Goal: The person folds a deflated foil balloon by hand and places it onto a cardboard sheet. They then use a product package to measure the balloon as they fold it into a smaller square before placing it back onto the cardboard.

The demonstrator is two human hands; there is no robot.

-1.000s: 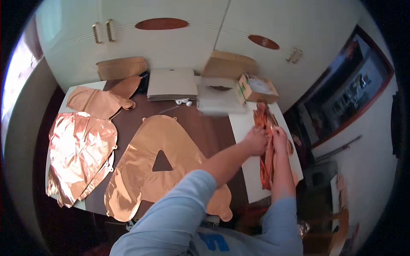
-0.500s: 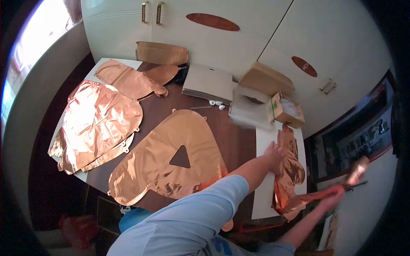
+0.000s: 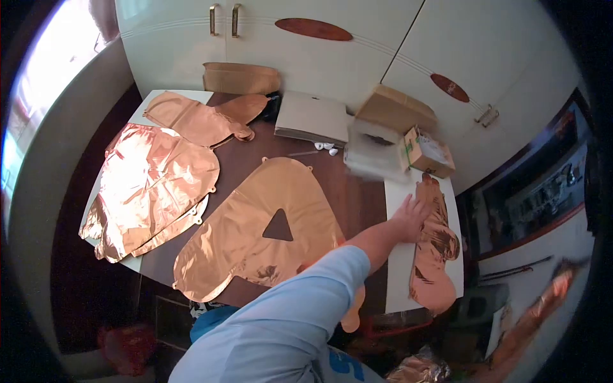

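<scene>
Pale cabinets (image 3: 172,57), brown table (image 3: 361,201), left hand (image 3: 409,221) spread on foil (image 3: 438,241), right grip unclear

Pale-blue left sleeve (image 3: 281,300) hides part of flat copper-foil letter A (image 3: 246,233). Crumpled copper foil bundle (image 3: 418,369) cut by bottom edge. Long copper-coloured strip (image 3: 553,297) blurred.

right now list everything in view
A-shaped foil: 1, copper, centre
Foil pile: 2+, copper, left
Folded foil: 2+, copper, back left
Long foil: 1+, copper, right
Blurred foil: 1+, copper, lower right
Crumpled foil: 1+, copper, bottom
Table: 1, brown/white, centre
Cabinet: 1, white, back
Cardboard: 2, brown, back
Flat box: 1, grey, back
Open box: 1, tan, back right
Packet: 1, translucent, between boxes
Small pieces: 3, white, back
Framed panel: 1, dark, right wall
Left hand: 1, bare, on long foil
Left sleeve: 1, blue, bottom
Right hand: not discernible
</scene>
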